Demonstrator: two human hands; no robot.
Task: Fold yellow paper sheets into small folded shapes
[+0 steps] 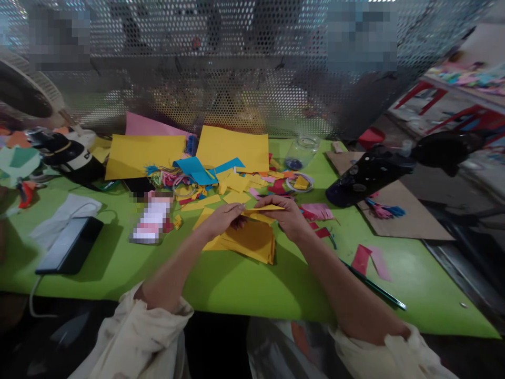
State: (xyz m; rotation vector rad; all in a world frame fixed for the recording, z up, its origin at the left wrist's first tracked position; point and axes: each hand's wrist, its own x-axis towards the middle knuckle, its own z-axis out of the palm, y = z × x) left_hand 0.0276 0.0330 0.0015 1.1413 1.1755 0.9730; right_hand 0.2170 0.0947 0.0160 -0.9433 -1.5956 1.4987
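Note:
Between my two hands a small yellow paper piece is held up over the green table. My left hand pinches its left end, and my right hand grips the right end. Just below lies a stack of orange-yellow paper sheets, partly shaded by my hands. Beyond my fingers are scattered yellow paper scraps and blue paper strips. Pink and red scraps lie to the right of my right hand, among them a fringed pink piece.
Large yellow sheets lean at the back by a perforated metal screen. Left are a phone, a dark box-like device and a black bottle. Right stand a glass jar, a dark tumbler, cardboard and a green pen-like stick.

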